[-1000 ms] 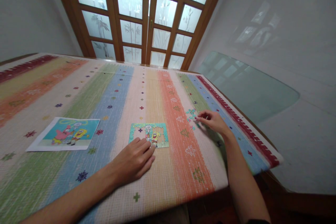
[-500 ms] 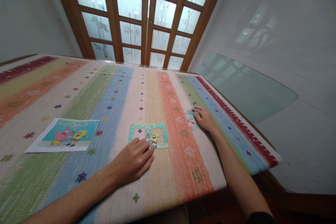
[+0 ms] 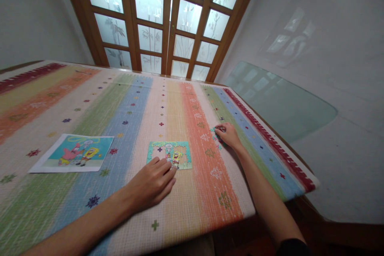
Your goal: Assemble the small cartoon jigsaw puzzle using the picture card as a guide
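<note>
A partly assembled cartoon jigsaw puzzle [image 3: 169,153] lies on the striped tablecloth [image 3: 126,104] in front of me. My left hand [image 3: 151,184] rests flat on the cloth with its fingers stretched out, the fingertips touching the puzzle's near edge. To the right, a small heap of loose turquoise puzzle pieces [image 3: 215,136] lies on the orange and green stripes. My right hand [image 3: 228,134] sits on that heap with its fingers curled together at the far side; what they pinch is too small to make out.
A printed reference picture [image 3: 73,153] of the same cartoon lies on the left of the table. The table's right edge [image 3: 279,148] runs close to my right arm. Wooden glazed doors [image 3: 168,20] stand beyond the far edge, and a glass pane [image 3: 282,100] leans against the right wall.
My right hand has slid left and away from me across the loose pieces, and its fingers have curled in. The left hand has stayed where it was.
</note>
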A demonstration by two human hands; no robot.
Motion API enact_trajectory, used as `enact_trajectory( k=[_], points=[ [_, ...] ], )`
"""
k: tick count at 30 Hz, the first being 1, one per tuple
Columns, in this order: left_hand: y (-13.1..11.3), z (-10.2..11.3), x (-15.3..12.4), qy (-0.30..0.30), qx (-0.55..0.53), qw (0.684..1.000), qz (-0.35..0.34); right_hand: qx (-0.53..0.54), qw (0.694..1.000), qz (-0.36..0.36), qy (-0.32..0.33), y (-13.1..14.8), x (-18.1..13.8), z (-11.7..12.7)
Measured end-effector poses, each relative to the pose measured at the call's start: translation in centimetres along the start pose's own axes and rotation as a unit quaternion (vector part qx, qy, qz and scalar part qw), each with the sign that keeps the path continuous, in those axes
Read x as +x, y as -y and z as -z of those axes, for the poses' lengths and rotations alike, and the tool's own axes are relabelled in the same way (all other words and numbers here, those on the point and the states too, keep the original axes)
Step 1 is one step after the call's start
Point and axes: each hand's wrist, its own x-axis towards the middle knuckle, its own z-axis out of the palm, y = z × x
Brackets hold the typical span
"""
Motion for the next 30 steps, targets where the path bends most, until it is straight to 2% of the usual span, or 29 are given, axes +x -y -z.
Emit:
enact_trajectory(
  k=[10, 18, 24, 30],
  points=[
    [0.1, -0.2, -0.2, -0.026, 0.001, 1.000, -0.007, 0.053, 0.998, -0.025, 0.016, 0.2, 0.2, 0.6],
    [0.1, -0.7, -0.4, -0.027, -0.004, 1.000, 0.002, 0.126, 0.989, -0.045, 0.068, 1.0, 0.1, 1.4],
    [0.2, -0.7, -0.3, -0.022, -0.006, 1.000, 0.001, 0.174, 0.977, -0.035, 0.117, 2.3, -0.3, 2.1],
    [0.2, -0.5, -0.2, -0.020, -0.005, 1.000, 0.002, 0.242, 0.961, -0.024, 0.131, 4.5, -0.9, 2.7]
  ],
)
